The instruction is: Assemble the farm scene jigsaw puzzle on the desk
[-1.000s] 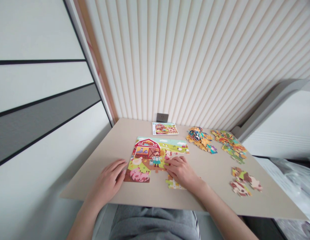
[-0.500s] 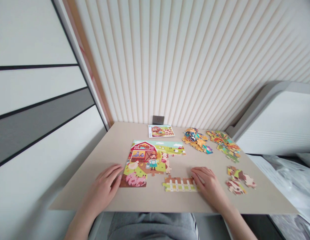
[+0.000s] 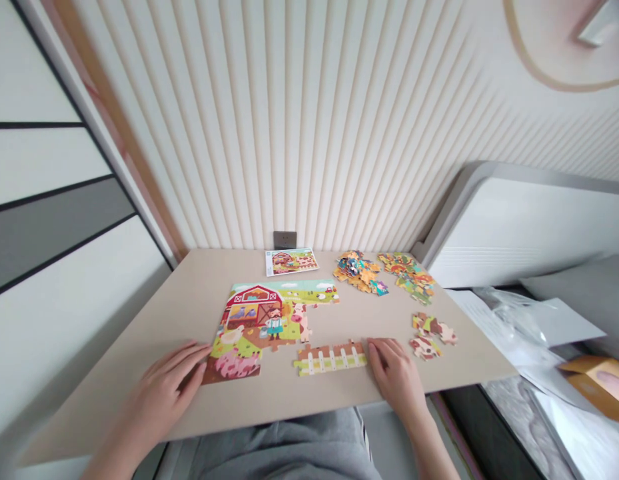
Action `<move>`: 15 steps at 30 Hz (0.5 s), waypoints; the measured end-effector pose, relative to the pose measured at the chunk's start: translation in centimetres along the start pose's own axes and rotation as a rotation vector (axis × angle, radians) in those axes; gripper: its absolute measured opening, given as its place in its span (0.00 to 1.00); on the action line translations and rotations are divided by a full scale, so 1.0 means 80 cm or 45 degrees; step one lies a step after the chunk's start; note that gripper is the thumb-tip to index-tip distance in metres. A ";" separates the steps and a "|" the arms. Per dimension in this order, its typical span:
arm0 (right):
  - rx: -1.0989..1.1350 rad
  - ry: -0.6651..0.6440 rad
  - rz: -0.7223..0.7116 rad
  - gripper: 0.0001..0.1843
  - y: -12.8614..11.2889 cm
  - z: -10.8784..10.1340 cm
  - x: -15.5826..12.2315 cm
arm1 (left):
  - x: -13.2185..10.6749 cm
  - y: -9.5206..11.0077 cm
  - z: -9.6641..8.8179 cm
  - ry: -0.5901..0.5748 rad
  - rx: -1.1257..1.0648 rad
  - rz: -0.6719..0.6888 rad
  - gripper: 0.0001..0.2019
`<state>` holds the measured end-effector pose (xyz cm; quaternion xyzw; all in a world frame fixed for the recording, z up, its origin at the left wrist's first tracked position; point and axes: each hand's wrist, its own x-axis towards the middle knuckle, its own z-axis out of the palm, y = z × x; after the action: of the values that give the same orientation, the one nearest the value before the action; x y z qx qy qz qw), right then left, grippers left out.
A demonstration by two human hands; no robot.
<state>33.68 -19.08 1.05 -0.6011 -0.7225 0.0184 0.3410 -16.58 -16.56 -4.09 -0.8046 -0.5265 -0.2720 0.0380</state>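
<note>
The partly joined farm puzzle, with a red barn, a farmer, a cow and a pink pig, lies flat on the table. My left hand rests beside its lower left edge, fingers stretched and fingertips at the border. To the right of the pig, apart from the main part, lies a joined strip of fence puzzle pieces. At the right end of that strip my right hand lies on the table, fingers loosely bent and nothing visible in them. Brown-and-white cow puzzle pieces sit right of this hand.
A picture card of the farm scene lies at the back by the wall socket. Right of it are a heap of orange and blue pieces and a spread of green and orange pieces. Papers and a yellow box lie beyond the table.
The view has turned to the right, so the table appears further left. My right hand has drawn off the fence strip's right end, uncovering more of it. My left hand stays by the puzzle's edge.
</note>
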 end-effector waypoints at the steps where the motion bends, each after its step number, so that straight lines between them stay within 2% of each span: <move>1: 0.000 0.003 -0.003 0.15 -0.001 0.000 -0.001 | -0.001 -0.005 0.003 -0.003 0.007 0.009 0.18; 3: -0.030 0.038 -0.017 0.15 0.003 -0.001 -0.006 | -0.002 -0.011 0.007 -0.003 0.018 0.023 0.18; 5: -0.132 0.143 0.001 0.14 0.014 -0.005 -0.015 | -0.003 -0.014 0.008 0.003 0.025 0.037 0.19; 7: -0.293 0.289 0.095 0.15 0.033 -0.011 -0.028 | -0.003 -0.014 0.007 0.011 0.032 0.060 0.19; 9: -0.451 0.391 0.262 0.18 0.057 -0.022 -0.041 | -0.002 -0.015 0.007 0.022 0.043 0.084 0.18; 11: -0.554 0.384 0.456 0.24 0.080 -0.033 -0.049 | -0.002 -0.016 0.006 0.023 0.054 0.099 0.18; 15: -0.605 0.201 0.704 0.31 0.106 -0.052 -0.050 | -0.001 -0.019 0.008 0.009 0.054 0.117 0.17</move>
<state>43.23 -21.81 -1.34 -0.8355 -0.4885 -0.1046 0.2288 -17.67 -15.73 -4.98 -0.8259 -0.4946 -0.2617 0.0692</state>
